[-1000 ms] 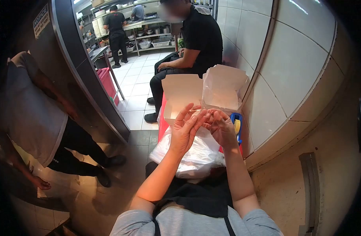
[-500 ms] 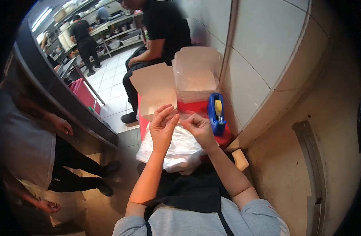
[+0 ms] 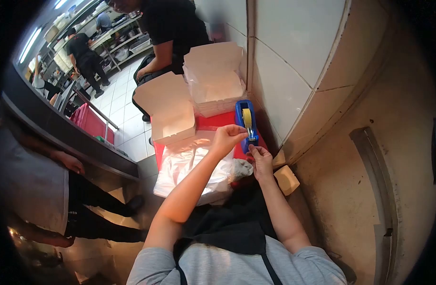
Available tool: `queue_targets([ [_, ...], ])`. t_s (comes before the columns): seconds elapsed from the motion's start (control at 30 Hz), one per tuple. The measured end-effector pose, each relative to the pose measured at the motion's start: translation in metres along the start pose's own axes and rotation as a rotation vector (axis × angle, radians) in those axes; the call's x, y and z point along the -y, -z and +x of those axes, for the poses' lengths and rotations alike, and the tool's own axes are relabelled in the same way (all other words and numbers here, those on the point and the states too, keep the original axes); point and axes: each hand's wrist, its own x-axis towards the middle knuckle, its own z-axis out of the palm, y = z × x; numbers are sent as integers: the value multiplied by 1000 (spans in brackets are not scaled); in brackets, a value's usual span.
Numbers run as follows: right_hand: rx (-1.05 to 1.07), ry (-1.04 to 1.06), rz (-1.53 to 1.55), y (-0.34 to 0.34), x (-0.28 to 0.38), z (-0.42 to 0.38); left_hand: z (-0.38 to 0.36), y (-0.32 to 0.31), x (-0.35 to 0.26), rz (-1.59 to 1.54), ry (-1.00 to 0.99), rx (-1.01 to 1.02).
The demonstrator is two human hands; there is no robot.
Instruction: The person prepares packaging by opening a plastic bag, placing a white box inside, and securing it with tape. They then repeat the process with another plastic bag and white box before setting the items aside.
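A blue tape dispenser (image 3: pixel 239 107) with a yellow-cored roll of tape (image 3: pixel 247 117) stands on a red surface (image 3: pixel 219 121). My left hand (image 3: pixel 228 139) reaches across to its side, fingertips pinched together beside the roll; whatever they hold is too small to make out. At the dispenser's front end, my right hand (image 3: pixel 261 162) pinches with thumb and finger at the tape's end. Beneath my left forearm lies a pile of white plastic bags (image 3: pixel 182 164). A greyish crumpled cloth (image 3: pixel 242 168) sits between my wrists.
An open cardboard box (image 3: pixel 172 111) stands behind the bags, with a stack of similar boxes (image 3: pixel 214 78) beside it. A tiled wall (image 3: pixel 289 61) borders the right. One person (image 3: pixel 172 28) sits behind the boxes; another person (image 3: pixel 32 175) stands at left. A kitchen lies beyond.
Both hands have moved right, from above the plastic bags to the tape dispenser. The view has shifted, and the greyish cloth now shows. The standing person's lower hand has moved slightly.
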Motion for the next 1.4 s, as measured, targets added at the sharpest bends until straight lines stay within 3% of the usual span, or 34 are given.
queue_targets([
  [0.27, -136, 46, -24, 24, -28, 30, 39, -16, 34, 289, 91, 30],
  [0.37, -231, 284, -248, 28, -39, 36, 39, -20, 34, 314, 101, 26],
  [0.57, -178, 228, -248, 31, -40, 43, 35, -25, 29, 347, 108, -45],
  [0.67, -148, 202, -447, 33, -28, 43, 31, -28, 31, 394, 78, -112],
  [0.93, -131, 156, -372, 38, -31, 52, 19, -41, 37, 391, 92, -291],
  [1.17, -108, 135, -457, 64, -46, 47, 29, -13, 52, 132, 112, -364],
  [1.23, 40, 27, -82, 78, -42, 46, 22, -2, 29, 29, 154, -300],
  [1.27, 38, -56, -20, 83, -37, 42, 21, 7, 18, -20, 298, -225],
  [1.4, 126, -170, 58, 88, -2, 9, -2, 37, -33, -360, 434, -93],
])
